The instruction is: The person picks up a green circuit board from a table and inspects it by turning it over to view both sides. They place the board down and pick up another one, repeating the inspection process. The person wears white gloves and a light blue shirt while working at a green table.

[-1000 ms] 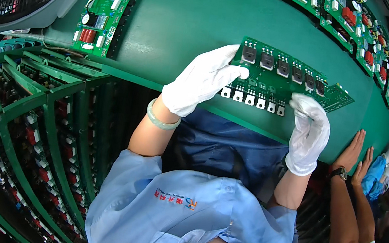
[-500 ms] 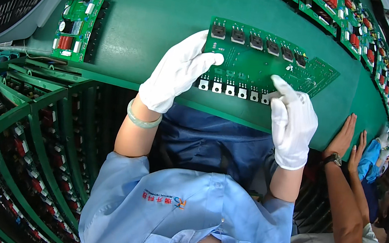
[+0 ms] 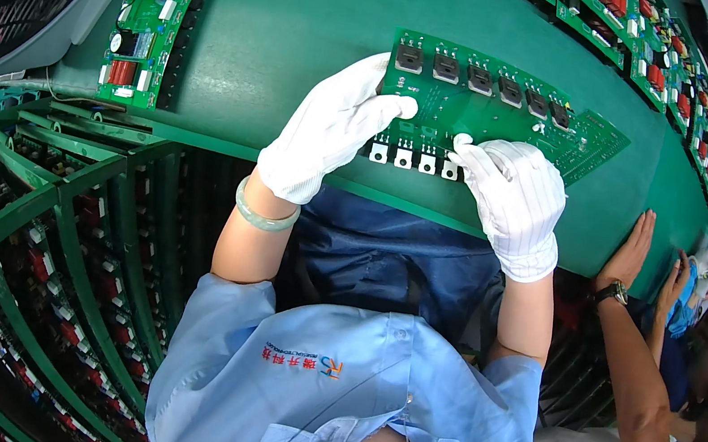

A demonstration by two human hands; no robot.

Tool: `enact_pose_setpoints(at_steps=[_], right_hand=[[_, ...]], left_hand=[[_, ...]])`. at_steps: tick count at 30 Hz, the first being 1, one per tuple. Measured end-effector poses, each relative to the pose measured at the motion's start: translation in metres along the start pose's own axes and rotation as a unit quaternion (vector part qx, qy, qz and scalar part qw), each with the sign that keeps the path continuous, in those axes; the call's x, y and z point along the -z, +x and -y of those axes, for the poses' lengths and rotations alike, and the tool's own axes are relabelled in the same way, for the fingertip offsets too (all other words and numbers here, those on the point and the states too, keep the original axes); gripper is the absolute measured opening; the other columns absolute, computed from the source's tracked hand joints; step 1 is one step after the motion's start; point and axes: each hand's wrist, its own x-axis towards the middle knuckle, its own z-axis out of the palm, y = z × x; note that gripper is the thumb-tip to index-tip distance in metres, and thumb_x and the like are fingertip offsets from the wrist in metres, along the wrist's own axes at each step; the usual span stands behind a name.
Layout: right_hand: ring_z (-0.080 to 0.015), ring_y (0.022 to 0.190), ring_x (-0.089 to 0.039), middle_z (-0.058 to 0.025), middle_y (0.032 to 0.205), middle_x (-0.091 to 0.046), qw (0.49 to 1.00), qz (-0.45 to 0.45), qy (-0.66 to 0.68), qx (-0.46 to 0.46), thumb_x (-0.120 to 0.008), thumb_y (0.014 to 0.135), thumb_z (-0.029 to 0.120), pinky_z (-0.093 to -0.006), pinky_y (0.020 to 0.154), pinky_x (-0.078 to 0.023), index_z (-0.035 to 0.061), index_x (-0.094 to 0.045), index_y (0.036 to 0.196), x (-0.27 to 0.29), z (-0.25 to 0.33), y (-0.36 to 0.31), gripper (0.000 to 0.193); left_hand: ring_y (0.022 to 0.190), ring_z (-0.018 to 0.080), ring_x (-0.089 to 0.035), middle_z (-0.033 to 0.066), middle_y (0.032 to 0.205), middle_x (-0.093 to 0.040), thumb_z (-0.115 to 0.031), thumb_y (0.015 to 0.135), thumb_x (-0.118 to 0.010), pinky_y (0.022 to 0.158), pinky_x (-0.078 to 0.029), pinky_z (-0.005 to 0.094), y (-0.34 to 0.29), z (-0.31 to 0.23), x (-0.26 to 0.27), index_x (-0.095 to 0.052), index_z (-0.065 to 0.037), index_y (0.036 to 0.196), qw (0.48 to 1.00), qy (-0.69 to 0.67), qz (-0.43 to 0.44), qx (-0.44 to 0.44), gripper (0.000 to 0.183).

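A green circuit board [image 3: 484,120] is held just over the near edge of the table, tilted slightly. Several black transistors [image 3: 480,79] line its far side, and several metal-tabbed transistors [image 3: 404,157] stick out along its near side. My left hand [image 3: 331,123], in a white glove, grips the board's left edge with the thumb on top. Also gloved, my right hand [image 3: 513,198] is closed at the near side, its fingertips at one of the metal-tabbed transistors. Its fingers cover the right end of that row.
A green table [image 3: 291,22] bears populated boards [image 3: 136,46] at the left and more boards [image 3: 640,53] at the far right. A green rack [image 3: 60,189] full of boards stands at the lower left. Another person's hand [image 3: 628,255] rests on the table's right edge.
My right hand has moved left along the transistor row, its fingers now more curled. The board and my left hand have shifted slightly right. The other person's farther hand has lifted from the edge.
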Motion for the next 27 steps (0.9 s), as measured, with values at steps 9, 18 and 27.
enact_pose_setpoints(at_steps=[9, 18, 27], right_hand=[[-0.0185, 0.077, -0.062, -0.0023, 0.088, -0.065, 1.0, 0.012, 0.005, 0.008, -0.07, 0.072, 0.014, -0.0309, 0.06, -0.044, 0.0111, -0.07, 0.107, 0.002, -0.002, 0.001, 0.035], [-0.0202, 0.077, -0.063, -0.0035, 0.088, -0.065, 1.0, 0.0, 0.017, -0.016, -0.072, 0.07, 0.013, -0.0317, 0.06, -0.046, 0.0118, -0.071, 0.11, 0.004, -0.001, -0.004, 0.04], [-0.0195, 0.076, -0.063, -0.0037, 0.088, -0.065, 0.999, -0.001, -0.008, -0.04, -0.074, 0.07, 0.01, -0.0305, 0.06, -0.045, 0.0115, -0.069, 0.111, 0.006, 0.002, -0.007, 0.042]], left_hand=[[0.097, 0.0108, -0.057, 0.0072, 0.112, -0.065, -0.008, 0.093, -0.062, 0.09, -0.046, 0.0255, -0.001, 0.0, 0.0, -0.052, 0.004, 0.131, 1.0, -0.015, 0.0, 0.023, 0.041], [0.101, 0.0106, -0.056, 0.008, 0.116, -0.064, -0.006, 0.093, -0.061, 0.092, -0.045, 0.0257, 0.0, -0.001, -0.001, -0.05, 0.006, 0.132, 1.0, -0.028, 0.008, 0.007, 0.043], [0.104, 0.0116, -0.056, 0.0086, 0.119, -0.063, -0.007, 0.093, -0.061, 0.095, -0.044, 0.0267, -0.001, -0.003, -0.001, -0.049, 0.007, 0.134, 0.999, -0.037, 0.007, 0.014, 0.044]])
